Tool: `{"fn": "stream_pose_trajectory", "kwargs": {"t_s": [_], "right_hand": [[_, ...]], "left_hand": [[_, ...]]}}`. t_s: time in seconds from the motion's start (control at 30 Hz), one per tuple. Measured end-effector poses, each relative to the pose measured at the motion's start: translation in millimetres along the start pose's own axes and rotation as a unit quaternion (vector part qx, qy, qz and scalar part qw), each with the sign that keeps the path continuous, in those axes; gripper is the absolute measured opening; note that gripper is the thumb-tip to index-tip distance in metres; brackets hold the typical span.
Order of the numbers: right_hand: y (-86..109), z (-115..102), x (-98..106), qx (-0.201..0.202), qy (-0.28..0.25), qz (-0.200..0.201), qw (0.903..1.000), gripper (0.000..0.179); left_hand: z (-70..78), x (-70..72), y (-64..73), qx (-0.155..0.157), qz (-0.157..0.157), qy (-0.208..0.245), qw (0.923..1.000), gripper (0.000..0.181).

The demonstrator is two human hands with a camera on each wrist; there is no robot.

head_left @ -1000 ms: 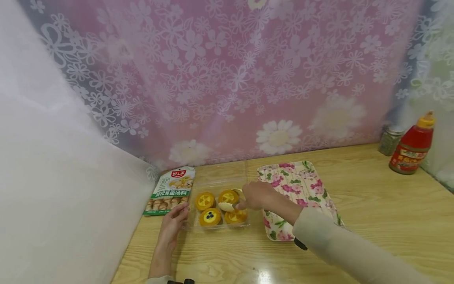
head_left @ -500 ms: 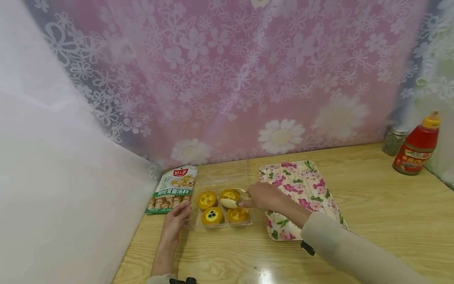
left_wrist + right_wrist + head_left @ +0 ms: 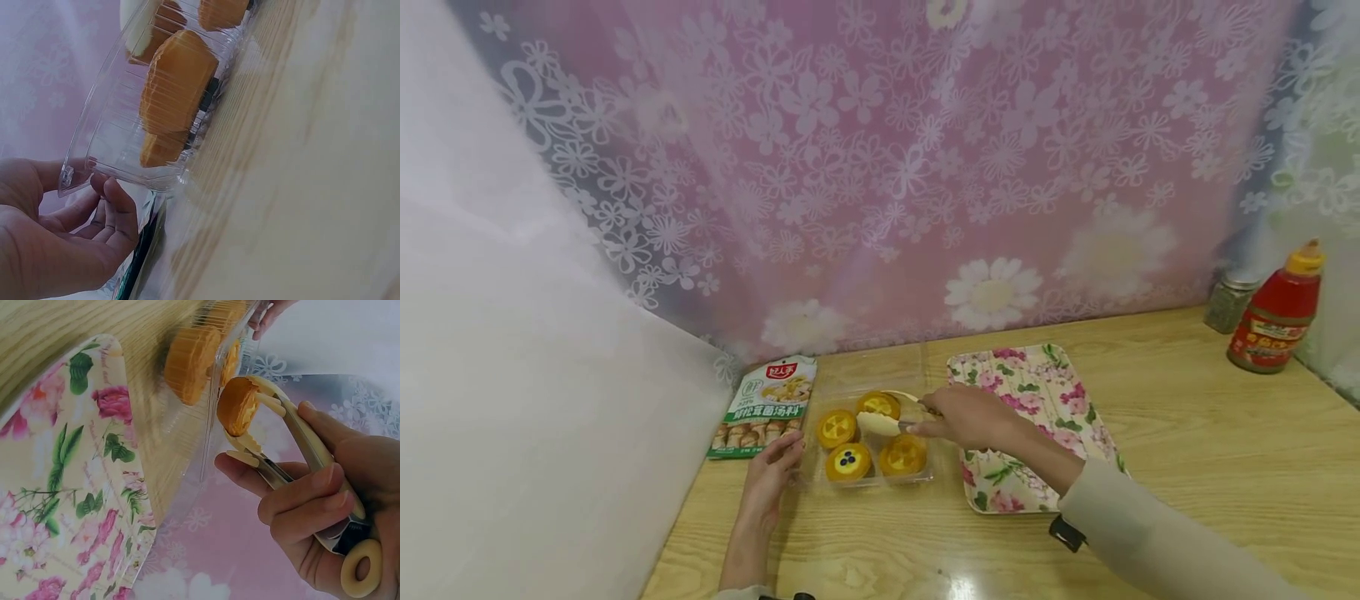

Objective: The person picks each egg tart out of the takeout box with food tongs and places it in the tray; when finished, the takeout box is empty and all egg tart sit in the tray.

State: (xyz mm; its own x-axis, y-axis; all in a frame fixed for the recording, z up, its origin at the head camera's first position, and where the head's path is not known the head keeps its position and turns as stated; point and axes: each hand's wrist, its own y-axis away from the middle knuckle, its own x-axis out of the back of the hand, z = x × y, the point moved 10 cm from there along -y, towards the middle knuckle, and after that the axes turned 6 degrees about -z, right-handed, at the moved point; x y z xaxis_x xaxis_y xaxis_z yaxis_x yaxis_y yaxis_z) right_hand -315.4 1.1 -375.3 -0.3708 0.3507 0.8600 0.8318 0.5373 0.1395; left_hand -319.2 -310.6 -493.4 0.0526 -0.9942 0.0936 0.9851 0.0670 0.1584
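My right hand (image 3: pixel 973 417) holds tongs (image 3: pixel 312 444) with cream-coloured tips. The tongs clasp an egg tart (image 3: pixel 237 406), which is tilted and raised at the rim of a clear plastic box (image 3: pixel 106 144). In the head view this tart is at the box's far right. Other tarts sit in the box: one topped with blueberries (image 3: pixel 848 460), a yellow-patterned one (image 3: pixel 836 428) at left, and another (image 3: pixel 903 456) at near right. My left hand (image 3: pixel 767 479) pinches the box's left corner between thumb and fingers.
A flowered tray (image 3: pixel 1022 392) lies right of the box. The box's clear lid (image 3: pixel 868 367) stands open behind it. A green and white food packet (image 3: pixel 767 400) lies at left. A red sauce bottle (image 3: pixel 1273 321) and a jar (image 3: pixel 1228 304) stand at far right.
The tongs have closed on the far right tart and lifted it slightly, away from the near tarts. More of the near right tart now shows. My left hand stays at the box.
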Motion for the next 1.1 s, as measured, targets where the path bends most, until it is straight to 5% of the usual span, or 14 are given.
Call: {"fn": "stream_pose_trajectory", "kwargs": {"t_s": [0.67,1.1], "right_hand": [[35.4,34,29,0.010,-0.028,0.058,0.9979,0.063],[48.6,83,42,-0.015,-0.064,0.078,0.9948,0.067]], "left_hand": [[-2.5,0.3,-0.7,-0.001,-0.003,-0.003,1.0000,0.045],[-1.6,0.9,-2.7,-0.001,-0.006,0.012,0.9999,0.046]]}}
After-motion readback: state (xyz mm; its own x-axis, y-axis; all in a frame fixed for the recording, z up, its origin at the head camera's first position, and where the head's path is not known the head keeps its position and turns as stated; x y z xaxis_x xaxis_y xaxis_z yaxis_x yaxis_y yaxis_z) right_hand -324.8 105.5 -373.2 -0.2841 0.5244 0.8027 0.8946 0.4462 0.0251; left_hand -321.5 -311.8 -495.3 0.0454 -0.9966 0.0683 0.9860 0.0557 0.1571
